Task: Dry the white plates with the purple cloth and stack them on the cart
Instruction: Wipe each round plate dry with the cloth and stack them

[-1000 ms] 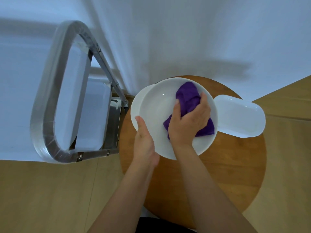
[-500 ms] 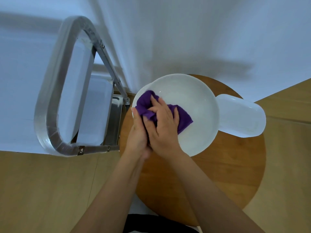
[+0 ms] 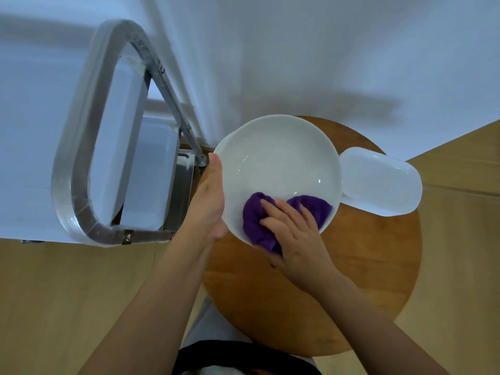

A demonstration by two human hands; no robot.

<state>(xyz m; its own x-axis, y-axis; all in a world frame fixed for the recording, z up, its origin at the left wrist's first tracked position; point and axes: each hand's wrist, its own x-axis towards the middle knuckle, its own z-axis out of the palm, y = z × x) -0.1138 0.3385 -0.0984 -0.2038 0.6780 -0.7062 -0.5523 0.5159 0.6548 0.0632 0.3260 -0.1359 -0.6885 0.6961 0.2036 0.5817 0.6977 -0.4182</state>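
A round white plate (image 3: 281,163) is held tilted above the round wooden table (image 3: 365,266). My left hand (image 3: 209,201) grips its left rim, thumb along the edge; the fingers underneath are hidden. My right hand (image 3: 297,239) holds the bunched purple cloth (image 3: 254,215) and presses it on the near inner part of the plate. The edge of a second white plate (image 3: 223,147) peeks out behind the left rim. An oblong white dish (image 3: 381,182) lies on the table to the right.
The metal cart (image 3: 185,180) stands left of the table, its wrapped loop handle (image 3: 81,158) rising toward me. White rectangular dishes (image 3: 151,171) lie on its shelf. A white wall is behind; wood floor lies all around.
My right hand swept the cloth from the plate's right side across to the left rim, then down to the near edge. My left hand stayed on the left rim.
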